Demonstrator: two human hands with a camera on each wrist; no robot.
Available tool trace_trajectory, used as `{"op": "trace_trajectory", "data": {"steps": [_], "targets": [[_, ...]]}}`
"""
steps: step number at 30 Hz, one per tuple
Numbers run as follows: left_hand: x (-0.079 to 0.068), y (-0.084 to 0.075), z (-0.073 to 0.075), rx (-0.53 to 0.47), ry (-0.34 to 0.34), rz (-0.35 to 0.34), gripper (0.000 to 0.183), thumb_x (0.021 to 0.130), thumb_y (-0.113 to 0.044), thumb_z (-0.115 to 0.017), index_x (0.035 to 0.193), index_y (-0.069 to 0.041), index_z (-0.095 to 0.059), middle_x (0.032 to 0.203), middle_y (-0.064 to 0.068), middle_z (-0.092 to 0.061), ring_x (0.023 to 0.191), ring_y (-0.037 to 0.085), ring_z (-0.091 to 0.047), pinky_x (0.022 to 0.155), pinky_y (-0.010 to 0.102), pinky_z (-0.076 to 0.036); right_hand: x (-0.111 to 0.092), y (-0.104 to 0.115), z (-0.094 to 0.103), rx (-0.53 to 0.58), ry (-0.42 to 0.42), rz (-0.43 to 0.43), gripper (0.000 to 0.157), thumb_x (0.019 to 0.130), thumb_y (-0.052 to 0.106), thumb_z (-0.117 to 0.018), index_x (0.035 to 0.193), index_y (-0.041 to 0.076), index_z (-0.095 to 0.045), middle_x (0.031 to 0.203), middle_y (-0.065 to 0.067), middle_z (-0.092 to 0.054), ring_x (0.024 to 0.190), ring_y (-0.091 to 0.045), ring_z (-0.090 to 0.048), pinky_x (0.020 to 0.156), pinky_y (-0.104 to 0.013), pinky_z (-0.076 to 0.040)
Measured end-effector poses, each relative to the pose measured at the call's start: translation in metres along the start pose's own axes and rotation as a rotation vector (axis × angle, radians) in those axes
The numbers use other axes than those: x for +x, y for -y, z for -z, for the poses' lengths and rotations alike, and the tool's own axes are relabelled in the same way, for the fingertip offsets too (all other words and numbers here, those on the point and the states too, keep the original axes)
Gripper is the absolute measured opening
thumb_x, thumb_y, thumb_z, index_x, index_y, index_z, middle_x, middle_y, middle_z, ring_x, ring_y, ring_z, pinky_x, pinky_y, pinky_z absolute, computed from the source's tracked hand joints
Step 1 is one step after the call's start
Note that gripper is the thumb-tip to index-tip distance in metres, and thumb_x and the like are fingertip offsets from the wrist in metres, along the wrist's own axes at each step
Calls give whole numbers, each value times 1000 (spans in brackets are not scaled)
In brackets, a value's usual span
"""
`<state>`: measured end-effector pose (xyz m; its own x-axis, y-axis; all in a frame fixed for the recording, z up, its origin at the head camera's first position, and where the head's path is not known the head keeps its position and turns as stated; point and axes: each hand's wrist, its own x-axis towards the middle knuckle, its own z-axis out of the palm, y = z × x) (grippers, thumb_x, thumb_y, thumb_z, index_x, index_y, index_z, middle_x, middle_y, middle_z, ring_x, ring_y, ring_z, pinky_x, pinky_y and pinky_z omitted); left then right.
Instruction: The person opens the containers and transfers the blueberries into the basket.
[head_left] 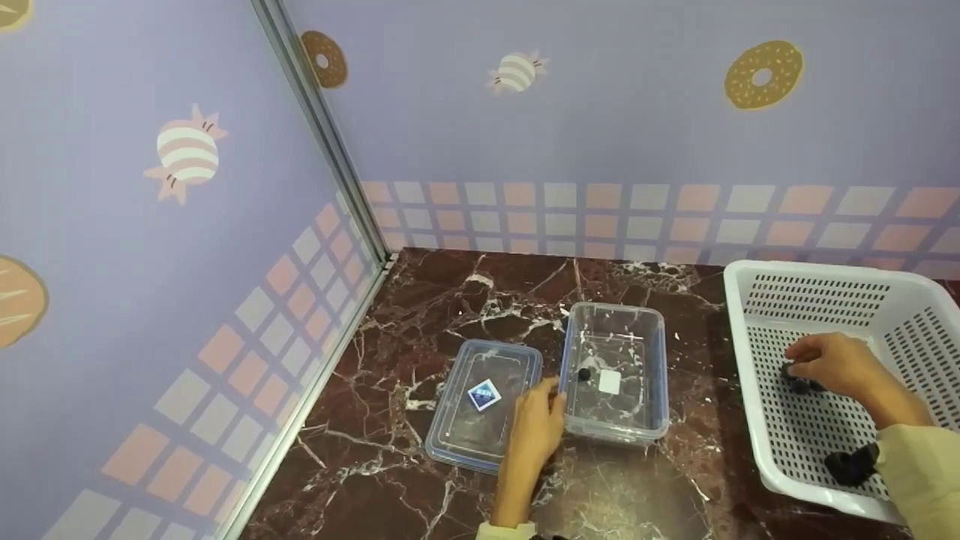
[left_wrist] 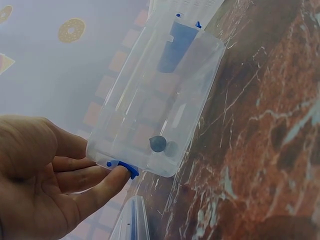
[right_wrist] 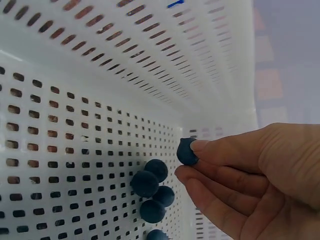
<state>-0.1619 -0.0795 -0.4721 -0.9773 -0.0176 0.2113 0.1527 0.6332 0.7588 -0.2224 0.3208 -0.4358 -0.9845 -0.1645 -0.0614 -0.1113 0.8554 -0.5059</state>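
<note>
A clear plastic container with blue clasps stands on the marbled tabletop, holding one dark blueberry. My left hand holds its near left edge, with a fingertip on the blue clasp in the left wrist view. Inside the white basket, my right hand pinches a blueberry between thumb and fingertips. Several more blueberries lie on the basket floor beside these fingers. The clear lid with a blue diamond label lies left of the container, close to my left hand.
The basket's raised rim stands at the right of the tabletop. A patterned wall closes off the back, and another panel runs along the left with a metal strip at its foot.
</note>
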Motion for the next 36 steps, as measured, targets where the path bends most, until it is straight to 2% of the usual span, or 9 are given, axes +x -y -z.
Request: {"op": "trace_trajectory", "data": {"steps": [9,18,29,36], "targets": [[0,0,1,13,-7,6,26,91,-7,-60,114,2,-65,103,15,-71,91,25,-67,83,37,-55,5,0,-9,-25,42,57,23,75,4,-70,93,-10,-66,81,-18,-69,69,-19,-61,61,-34,-48],[-1,1,1,9,-9,-24,24,91,-6,-60,112,4,-64,102,16,-71,91,26,-68,82,35,-56,10,4,-18,-76,111,114,20,69,0,-72,87,-10,-66,80,-19,-68,72,-27,-62,64,-41,-52],[0,-1,1,13,-29,-38,25,90,-6,-60,112,4,-65,103,16,-71,93,27,-68,83,36,-55,10,6,-19,-105,108,126,20,70,2,-71,86,-9,-66,79,-18,-67,72,-29,-62,68,-49,-53],[-1,-1,0,21,-17,-14,25,91,-7,-60,113,3,-65,103,16,-71,93,26,-68,84,37,-55,10,6,-19,-111,84,134,16,72,2,-71,84,-7,-67,77,-16,-67,71,-27,-61,67,-47,-52]]}}
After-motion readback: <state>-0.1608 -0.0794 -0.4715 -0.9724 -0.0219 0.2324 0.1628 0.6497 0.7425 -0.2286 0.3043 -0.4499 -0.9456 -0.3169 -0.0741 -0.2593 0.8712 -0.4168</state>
